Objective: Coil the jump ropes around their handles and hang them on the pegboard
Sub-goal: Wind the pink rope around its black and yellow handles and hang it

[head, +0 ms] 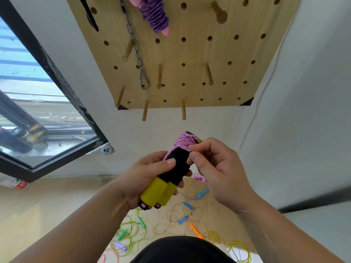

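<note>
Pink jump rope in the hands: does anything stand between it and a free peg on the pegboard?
Nothing visible does. Only bare wall lies between the pink jump rope and the free pegs along the lower edge of the pegboard. The metal chain hangs higher up, left of centre, clear of those pegs.

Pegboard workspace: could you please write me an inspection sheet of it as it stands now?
Surface: pale floor, with ropes strewn on it.
Job's things: pink rope partly wound round two yellow-and-black handles; purple rope coiled and hanging on the pegboard.
Clutter: loose green rope, yellow rope and blue-handled rope on the floor; bottle at the left edge.
Hands: left hand grips the handles; right hand pinches the pink rope.
Cables: thin white line down the wall, possibly a cord.
Surroundings: window at left; metal chain on the pegboard.
</note>
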Available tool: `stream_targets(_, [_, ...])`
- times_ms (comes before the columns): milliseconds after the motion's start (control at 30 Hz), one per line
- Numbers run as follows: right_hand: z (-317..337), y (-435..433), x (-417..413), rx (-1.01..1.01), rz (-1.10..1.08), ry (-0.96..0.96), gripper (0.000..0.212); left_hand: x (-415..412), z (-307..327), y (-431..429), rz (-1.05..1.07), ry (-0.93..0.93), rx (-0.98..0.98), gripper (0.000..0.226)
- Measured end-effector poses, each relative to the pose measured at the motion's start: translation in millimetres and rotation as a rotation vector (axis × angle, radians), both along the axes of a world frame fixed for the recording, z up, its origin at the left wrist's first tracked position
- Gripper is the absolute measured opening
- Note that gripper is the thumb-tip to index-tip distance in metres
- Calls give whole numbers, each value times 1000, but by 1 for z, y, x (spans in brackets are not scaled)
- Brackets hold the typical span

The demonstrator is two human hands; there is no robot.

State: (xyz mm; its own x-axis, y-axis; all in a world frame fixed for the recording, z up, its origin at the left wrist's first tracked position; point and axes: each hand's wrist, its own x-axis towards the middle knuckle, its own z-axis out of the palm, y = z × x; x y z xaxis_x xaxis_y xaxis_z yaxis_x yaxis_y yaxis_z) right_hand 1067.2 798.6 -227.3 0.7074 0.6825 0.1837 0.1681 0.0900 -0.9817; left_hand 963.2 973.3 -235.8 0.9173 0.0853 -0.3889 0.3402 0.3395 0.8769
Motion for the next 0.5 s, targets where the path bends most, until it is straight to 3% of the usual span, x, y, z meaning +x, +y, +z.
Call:
stream_targets(300, [5, -2, 12, 47, 13, -19, 8, 5, -2, -7, 55, -95, -252, 72])
stream_targets(500, [-14, -6, 28, -47, -37, 76, 9, 3, 4, 7, 65, -231, -482, 60])
